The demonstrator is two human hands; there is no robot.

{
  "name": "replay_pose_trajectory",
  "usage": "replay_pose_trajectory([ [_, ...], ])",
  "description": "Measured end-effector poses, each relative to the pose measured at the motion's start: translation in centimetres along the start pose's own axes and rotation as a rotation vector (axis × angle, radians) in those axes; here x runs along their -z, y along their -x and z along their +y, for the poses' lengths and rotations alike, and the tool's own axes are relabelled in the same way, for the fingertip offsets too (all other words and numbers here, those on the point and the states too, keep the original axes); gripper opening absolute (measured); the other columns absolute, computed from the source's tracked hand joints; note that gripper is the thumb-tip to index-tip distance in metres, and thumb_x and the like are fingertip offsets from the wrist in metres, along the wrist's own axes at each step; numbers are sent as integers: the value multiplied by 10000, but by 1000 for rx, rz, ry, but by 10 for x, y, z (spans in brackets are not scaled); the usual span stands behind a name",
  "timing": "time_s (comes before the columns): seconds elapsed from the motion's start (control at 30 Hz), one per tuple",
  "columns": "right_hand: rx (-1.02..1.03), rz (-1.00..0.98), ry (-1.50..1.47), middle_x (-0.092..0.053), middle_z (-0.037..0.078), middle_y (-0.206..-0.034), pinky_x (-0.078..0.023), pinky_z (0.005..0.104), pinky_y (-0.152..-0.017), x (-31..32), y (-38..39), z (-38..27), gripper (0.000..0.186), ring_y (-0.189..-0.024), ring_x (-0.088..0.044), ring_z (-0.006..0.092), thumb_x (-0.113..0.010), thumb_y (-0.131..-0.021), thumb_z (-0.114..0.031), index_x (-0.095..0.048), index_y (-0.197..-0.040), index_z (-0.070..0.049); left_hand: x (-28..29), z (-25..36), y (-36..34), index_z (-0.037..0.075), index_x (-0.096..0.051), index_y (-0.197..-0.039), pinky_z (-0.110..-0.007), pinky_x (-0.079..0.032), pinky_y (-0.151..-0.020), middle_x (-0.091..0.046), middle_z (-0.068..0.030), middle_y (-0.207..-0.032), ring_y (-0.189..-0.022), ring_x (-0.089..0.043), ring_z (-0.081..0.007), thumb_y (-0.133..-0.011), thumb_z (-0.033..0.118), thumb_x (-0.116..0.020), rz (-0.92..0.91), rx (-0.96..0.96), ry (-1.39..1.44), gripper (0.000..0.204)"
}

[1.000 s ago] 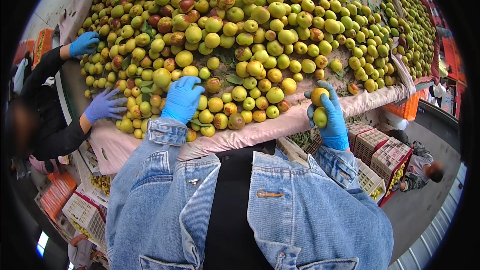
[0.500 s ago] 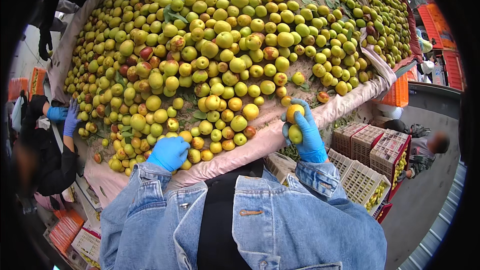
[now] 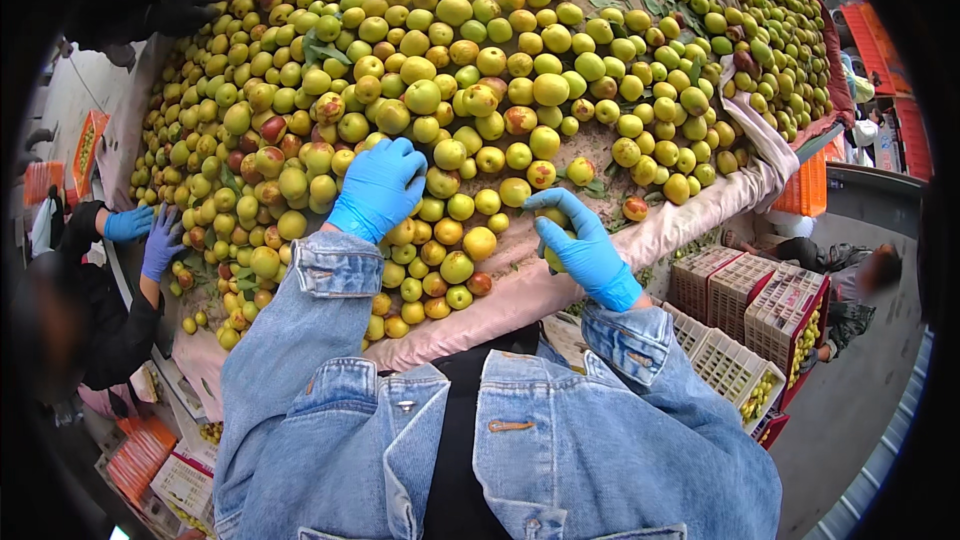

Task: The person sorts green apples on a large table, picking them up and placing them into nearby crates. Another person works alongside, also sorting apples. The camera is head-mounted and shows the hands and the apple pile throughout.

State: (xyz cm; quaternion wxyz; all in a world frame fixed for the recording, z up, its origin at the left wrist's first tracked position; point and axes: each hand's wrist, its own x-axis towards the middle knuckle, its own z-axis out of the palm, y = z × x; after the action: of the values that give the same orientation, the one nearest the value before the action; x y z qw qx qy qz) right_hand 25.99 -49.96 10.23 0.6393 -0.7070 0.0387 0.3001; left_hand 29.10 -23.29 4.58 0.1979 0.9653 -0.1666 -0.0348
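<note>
Green and yellow jujubes, some blotched red-brown, are heaped on a cloth-covered surface; one red-brown jujube [image 3: 273,128] sits left of the middle. My left hand [image 3: 378,190], in a blue glove, rests on the heap with its fingers curled down over the fruit; what lies under them is hidden. Near the pink cloth edge, my right hand [image 3: 585,250], also blue-gloved, holds jujubes in bent fingers. One green jujube [image 3: 553,217] shows between thumb and fingers, and part of another appears below it.
The rolled pink cloth rim [image 3: 520,302] borders the heap nearest me. Pale plastic crates [image 3: 735,365] with jujubes stand at the lower right, near another person. At far left, a co-worker's gloved hands [image 3: 145,235] touch the heap's edge. Orange crates [image 3: 140,460] are at the lower left.
My left hand has moved up and right, from the near edge further into the heap. My right hand has shifted left and turned, with jujubes still in it. The view has shifted slightly.
</note>
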Motion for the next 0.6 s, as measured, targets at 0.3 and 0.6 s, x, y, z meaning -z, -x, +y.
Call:
replay_pose_trajectory([
  [0.3, 326, -29, 440, -522, 94, -984, -451, 313, -808, 1, -36, 6, 239, -891, -557, 231, -593, -827, -103, -590, -1065, -121, -1, 28, -20, 113, -514, -1203, -374, -454, -841, -532, -103, -1114, -999, -501, -302, -735, 175, -667, 55, -98, 79, 497],
  [0.6, 375, 216, 1131, -490, 168, -1021, -511, 399, -647, 11, -110, -38, 378, -767, -590, 343, -516, -874, -205, -513, -1235, -319, 6, 22, -2, 94, -631, -836, -381, -476, -675, -594, -76, -818, -779, -587, -277, -782, 270, -632, -283, -174, 142, 185],
])
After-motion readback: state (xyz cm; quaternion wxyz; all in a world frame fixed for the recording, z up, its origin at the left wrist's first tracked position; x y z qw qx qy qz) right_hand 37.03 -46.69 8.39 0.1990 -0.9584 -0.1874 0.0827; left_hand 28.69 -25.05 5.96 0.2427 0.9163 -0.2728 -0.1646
